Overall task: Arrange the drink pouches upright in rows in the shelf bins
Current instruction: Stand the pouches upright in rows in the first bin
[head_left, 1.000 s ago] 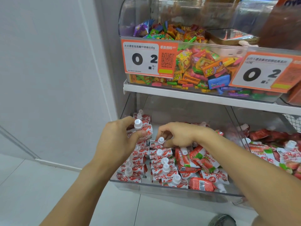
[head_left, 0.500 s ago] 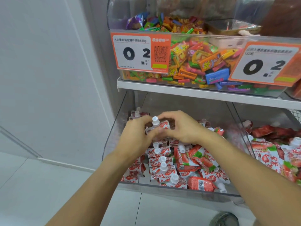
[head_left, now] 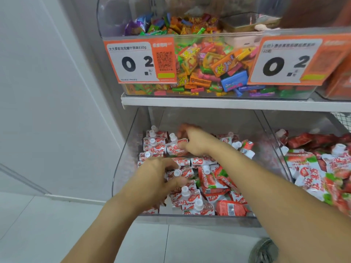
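1. Two clear shelf bins are seen on the lower shelf; the left bin (head_left: 123,168) takes up the centre of the frame and the right bin (head_left: 275,149) runs off the right edge.
2. In the left bin, drink pouches (head_left: 154,145) with white caps are stood upright in rows along its left side, while more pouches are heaped loose (head_left: 212,179) in its middle and right.
3. The right hand (head_left: 195,142) is reached into the back of the left bin, and an upright pouch (head_left: 175,147) is pinched by its fingers.
4. The left hand (head_left: 152,179) is held lower, at the centre of the frame, with fingers curled around a capped pouch (head_left: 180,173) in the front rows.
5. Further pouches (head_left: 307,168) are piled in the right bin.
6. A candy bin (head_left: 209,69) with orange price tags (head_left: 140,61) is seen on the upper shelf.
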`<action>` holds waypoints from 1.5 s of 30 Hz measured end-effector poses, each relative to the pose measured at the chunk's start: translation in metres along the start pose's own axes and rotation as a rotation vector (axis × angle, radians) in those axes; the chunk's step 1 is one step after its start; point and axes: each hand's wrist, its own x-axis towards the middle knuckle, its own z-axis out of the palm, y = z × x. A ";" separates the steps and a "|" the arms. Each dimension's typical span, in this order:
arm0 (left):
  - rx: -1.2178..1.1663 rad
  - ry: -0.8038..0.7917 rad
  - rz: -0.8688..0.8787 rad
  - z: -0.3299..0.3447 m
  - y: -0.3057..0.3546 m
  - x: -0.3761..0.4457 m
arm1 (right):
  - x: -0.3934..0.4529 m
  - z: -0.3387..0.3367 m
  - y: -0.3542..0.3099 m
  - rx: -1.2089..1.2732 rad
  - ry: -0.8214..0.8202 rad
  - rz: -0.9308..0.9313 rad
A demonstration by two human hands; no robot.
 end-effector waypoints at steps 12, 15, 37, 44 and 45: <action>0.073 0.003 -0.233 0.032 0.025 -0.035 | -0.001 -0.002 -0.007 -0.071 -0.366 0.019; -0.017 -0.107 -0.313 0.035 0.024 -0.030 | -0.004 -0.006 -0.010 -0.043 -0.371 0.028; -0.057 0.323 -0.198 -0.003 0.019 -0.011 | -0.091 -0.035 0.012 -0.493 -0.380 -0.030; -0.027 0.027 0.040 0.019 0.002 0.022 | -0.087 -0.030 0.019 -0.464 -0.226 -0.119; -0.020 0.001 0.038 0.020 0.001 0.023 | -0.087 -0.034 0.020 -0.453 -0.237 -0.114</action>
